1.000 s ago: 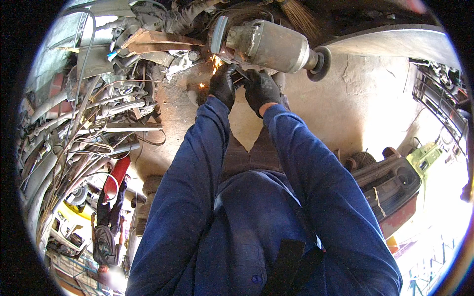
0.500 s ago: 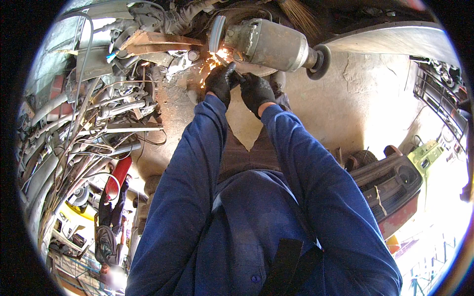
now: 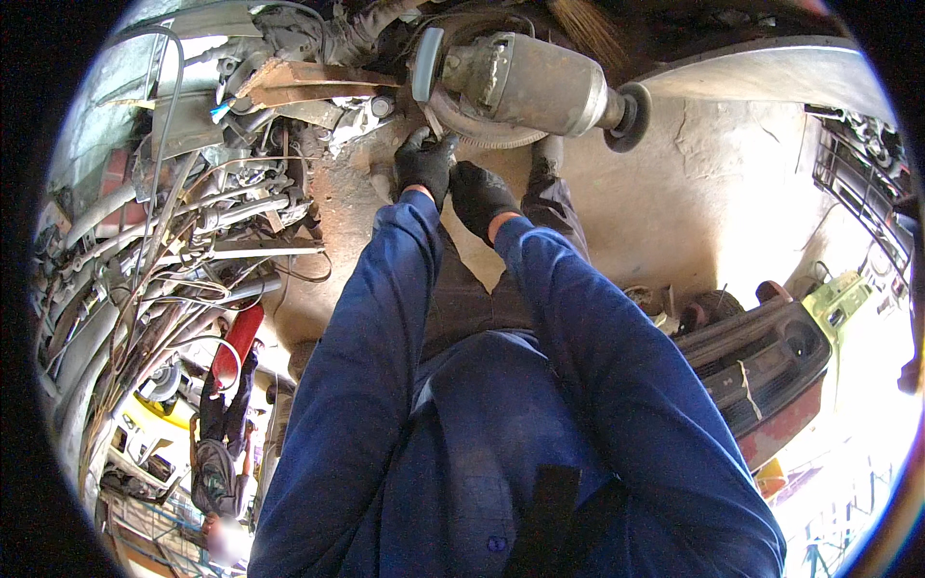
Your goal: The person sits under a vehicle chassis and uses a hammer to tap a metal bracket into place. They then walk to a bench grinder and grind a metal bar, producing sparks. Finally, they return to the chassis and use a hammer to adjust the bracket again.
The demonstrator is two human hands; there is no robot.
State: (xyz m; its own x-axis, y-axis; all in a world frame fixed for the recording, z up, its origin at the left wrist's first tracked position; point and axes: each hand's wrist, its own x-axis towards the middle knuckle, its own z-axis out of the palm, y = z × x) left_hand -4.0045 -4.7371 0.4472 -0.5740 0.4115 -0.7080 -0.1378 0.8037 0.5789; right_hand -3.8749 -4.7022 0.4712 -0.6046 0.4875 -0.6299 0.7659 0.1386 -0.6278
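Observation:
A bench grinder (image 3: 544, 85) stands ahead of me, its grey grinding wheel (image 3: 428, 64) at the left end and a darker round wheel (image 3: 631, 118) at the right end. In my black-gloved left hand (image 3: 424, 166), thumb and fingers are closed round a thin flat metal piece (image 3: 433, 120). Its tip points up, a little below the left wheel and apart from it. My right hand (image 3: 481, 199), gloved too, is curled close beside the left hand. What its fingers hold, if anything, is hidden. No sparks show.
Metal rods, pipes and cables (image 3: 193, 231) are heaped along the left. Below the grinder's body lies a toothed round rim (image 3: 501, 137). A dark bumper-like car part (image 3: 761, 356) sits at the right. Another person (image 3: 217, 462) is at the lower left, near a red cylinder (image 3: 237, 347).
Sparks at the left wheel have stopped. Both hands have drawn back toward me from the wheel, bringing the metal piece away. The right hand has shifted slightly left.

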